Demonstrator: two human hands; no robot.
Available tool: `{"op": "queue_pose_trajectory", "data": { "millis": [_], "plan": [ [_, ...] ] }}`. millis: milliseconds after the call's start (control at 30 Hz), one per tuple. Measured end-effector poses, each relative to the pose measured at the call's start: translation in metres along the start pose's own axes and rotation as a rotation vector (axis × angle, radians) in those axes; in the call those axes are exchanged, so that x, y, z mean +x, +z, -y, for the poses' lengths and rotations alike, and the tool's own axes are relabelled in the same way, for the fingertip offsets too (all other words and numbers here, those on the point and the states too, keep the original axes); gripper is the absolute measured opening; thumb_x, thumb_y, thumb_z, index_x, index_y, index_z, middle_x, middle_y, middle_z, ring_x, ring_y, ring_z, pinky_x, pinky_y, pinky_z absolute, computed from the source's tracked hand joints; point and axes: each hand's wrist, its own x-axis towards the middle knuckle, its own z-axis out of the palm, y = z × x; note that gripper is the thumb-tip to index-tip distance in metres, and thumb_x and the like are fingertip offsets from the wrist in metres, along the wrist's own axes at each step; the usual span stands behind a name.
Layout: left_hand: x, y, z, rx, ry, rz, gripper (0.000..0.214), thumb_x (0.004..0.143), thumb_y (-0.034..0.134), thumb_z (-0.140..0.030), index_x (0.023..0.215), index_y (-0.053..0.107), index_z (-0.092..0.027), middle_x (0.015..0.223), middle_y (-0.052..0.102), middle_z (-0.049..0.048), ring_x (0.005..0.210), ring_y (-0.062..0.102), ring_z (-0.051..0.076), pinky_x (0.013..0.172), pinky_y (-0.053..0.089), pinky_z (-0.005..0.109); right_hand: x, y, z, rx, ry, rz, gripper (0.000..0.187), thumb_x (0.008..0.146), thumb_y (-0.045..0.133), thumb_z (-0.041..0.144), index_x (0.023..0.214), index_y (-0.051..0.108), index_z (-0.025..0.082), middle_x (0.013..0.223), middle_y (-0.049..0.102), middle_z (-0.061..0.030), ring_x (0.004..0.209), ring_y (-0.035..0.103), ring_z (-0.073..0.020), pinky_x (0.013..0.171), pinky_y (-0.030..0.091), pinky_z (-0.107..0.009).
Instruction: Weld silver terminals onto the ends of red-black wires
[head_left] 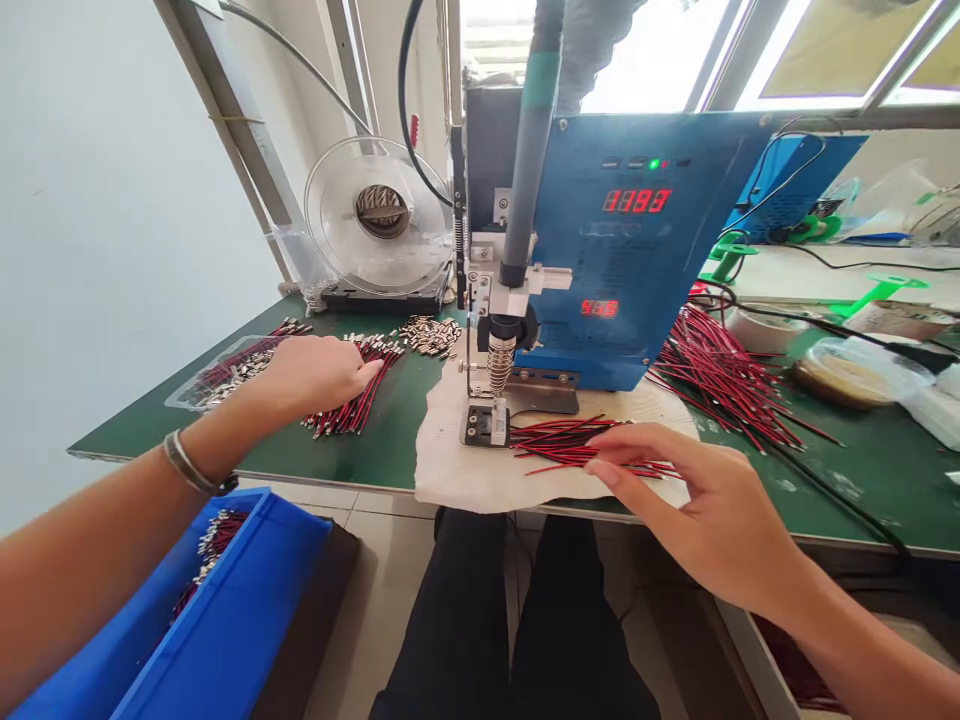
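Observation:
My left hand (311, 372) is over a pile of red-and-black wires with metal connectors (352, 400) on the left of the bench. Its fingers curl under the palm, and what they hold, if anything, is hidden. My right hand (697, 500) is at a bundle of red-and-black wires (551, 440) on a white cloth (457, 475). The thumb and index fingertips stand slightly apart beside the wires. Between the hands is a soldering head with a coiled spring (501, 365), its tip above a small metal fixture (480, 425).
A blue machine (600, 260) with red digits stands behind. Loose metal connectors (430, 336) and a clear tray (202, 385) lie left. More wires (727, 370) and a plastic tub (855, 370) lie right. A blue bin (247, 580) stands below the bench's front edge.

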Motion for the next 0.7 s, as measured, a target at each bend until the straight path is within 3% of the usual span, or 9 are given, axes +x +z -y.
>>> {"op": "queue_pose_trajectory", "data": {
  "millis": [167, 300, 700],
  "plan": [
    [0.01, 0.0, -0.014, 0.086, 0.087, 0.07, 0.071, 0.097, 0.026, -0.056, 0.093, 0.081, -0.011, 0.11, 0.078, 0.0265, 0.102, 0.073, 0.041, 0.081, 0.054, 0.041, -0.004, -0.004, -0.003, -0.037, -0.015, -0.043, 0.012, 0.092, 0.067, 0.036, 0.095, 0.074, 0.027, 0.079, 0.08, 0.0009, 0.064, 0.076, -0.018, 0.066, 0.061, -0.029],
    [0.013, 0.0, -0.021, 0.095, 0.114, 0.092, 0.071, 0.097, 0.028, -0.053, 0.101, 0.081, -0.007, 0.112, 0.076, 0.0293, 0.105, 0.072, 0.044, 0.083, 0.054, 0.046, -0.004, -0.006, -0.005, -0.056, -0.035, -0.072, 0.011, 0.092, 0.068, 0.036, 0.092, 0.074, 0.027, 0.078, 0.08, 0.003, 0.06, 0.074, -0.0148, 0.065, 0.061, -0.025],
    [0.026, -0.001, -0.025, 0.168, 0.129, 0.115, 0.06, 0.097, 0.033, -0.044, 0.111, 0.08, -0.009, 0.116, 0.076, 0.0264, 0.116, 0.07, 0.042, 0.091, 0.053, 0.044, -0.009, -0.007, -0.007, -0.053, -0.044, -0.06, 0.007, 0.092, 0.069, 0.034, 0.094, 0.074, 0.029, 0.081, 0.08, 0.0057, 0.066, 0.075, -0.0123, 0.068, 0.061, -0.021]
  ]
}}
